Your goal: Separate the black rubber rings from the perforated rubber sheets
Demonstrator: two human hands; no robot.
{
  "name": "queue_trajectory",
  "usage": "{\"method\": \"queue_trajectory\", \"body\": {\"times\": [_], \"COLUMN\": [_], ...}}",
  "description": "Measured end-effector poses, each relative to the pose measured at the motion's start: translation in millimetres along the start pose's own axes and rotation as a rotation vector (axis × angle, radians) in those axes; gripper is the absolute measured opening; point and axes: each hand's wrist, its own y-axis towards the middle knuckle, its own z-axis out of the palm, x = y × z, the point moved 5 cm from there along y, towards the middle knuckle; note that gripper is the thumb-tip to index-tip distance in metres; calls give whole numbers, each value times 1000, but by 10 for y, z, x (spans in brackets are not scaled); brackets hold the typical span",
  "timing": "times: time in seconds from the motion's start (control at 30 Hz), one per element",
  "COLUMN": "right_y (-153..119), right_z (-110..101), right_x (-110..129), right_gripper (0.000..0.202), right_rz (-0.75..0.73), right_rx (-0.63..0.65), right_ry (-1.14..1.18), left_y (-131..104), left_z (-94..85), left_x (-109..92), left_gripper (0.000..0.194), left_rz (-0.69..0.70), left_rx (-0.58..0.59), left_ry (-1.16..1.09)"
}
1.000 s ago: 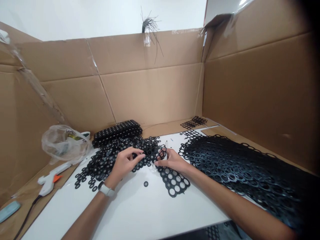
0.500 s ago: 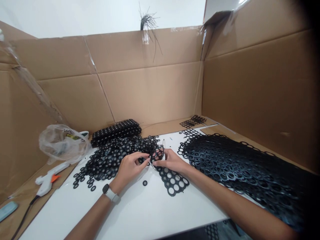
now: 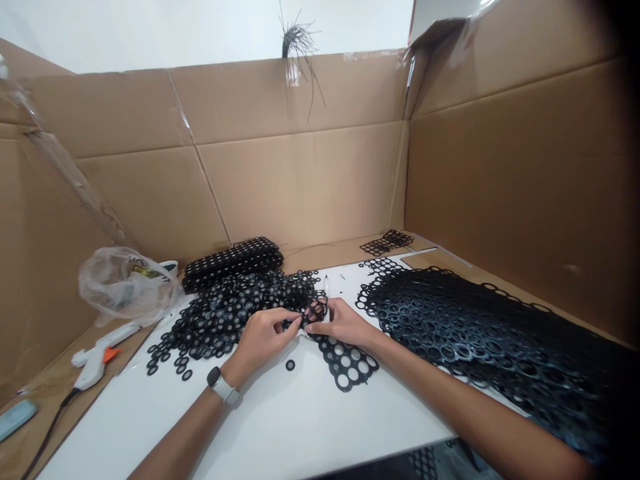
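Note:
At the centre of the white board (image 3: 265, 427), my right hand (image 3: 345, 323) pinches a black ring-mesh sheet (image 3: 350, 367) and a slim white pen-like tool (image 3: 327, 285). Part of the sheet bends up between my hands, and the rest lies flat towards me. My left hand (image 3: 265, 337), with a watch on its wrist, has thumb and forefinger closed at the sheet's left edge. What they pinch is too small to make out. Behind my left hand spreads a pile of small black rings (image 3: 215, 320). One loose ring (image 3: 290, 365) lies in front of my hands.
Stacked ring-mesh sheets (image 3: 465, 333) cover the right side. A black mesh bundle (image 3: 233, 260) lies behind the ring pile. On the left are a white glue gun (image 3: 93, 363), a plastic bag (image 3: 125, 287) and a light-blue object (image 3: 17, 419). Cardboard walls (image 3: 300, 180) surround the board.
My left fingers have moved slightly right and closed together at the sheet's edge. My right hand keeps its hold, nearly unmoved.

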Motion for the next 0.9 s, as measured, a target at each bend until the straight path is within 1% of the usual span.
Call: {"method": "queue_trajectory", "body": {"times": [0.1,0.23,0.33,0.4,0.5,0.57,0.63,0.67,0.73,0.8,0.9], "right_y": [-13,-17,-1,12,21,14,1,-4,-9,-6,10], "right_z": [18,21,-17,-66,-133,-166,-184,-181,-158,-143,-154], "right_x": [46,65,12,-52,-148,-180,-173,-159,-123,-99,-97], "right_gripper": [32,35,39,42,48,50,50,49,45,40,39], "right_rz": [5,26,43,54,92,127,149,152,142,126,110], "right_rx": [17,17,-11,-43,-49,-43,-31,-12,44,66,24], "right_ry": [3,9,18,23,39,42,36,30,14,0,3], "left_y": [4,28,57,67,55,34,24,23,31,42,49], "left_z": [6,-13,-69,-180,-459,-662,-796,-824,-803,-710,-484], "left_x": [-32,-68,0,137,448,635,730,738,676,524,214], "left_gripper": [20,17,18,21,28,27,23,21,20,23,23], "left_rz": [3,-23,-80,-138,-234,-275,-264,-244,-181,-99,45], "left_rx": [-13,-75,-118,-178,-295,-357,-367,-358,-326,-303,-235], "left_ry": [10,20,-19,-35,-5,117,275,333,376,342,225]}}
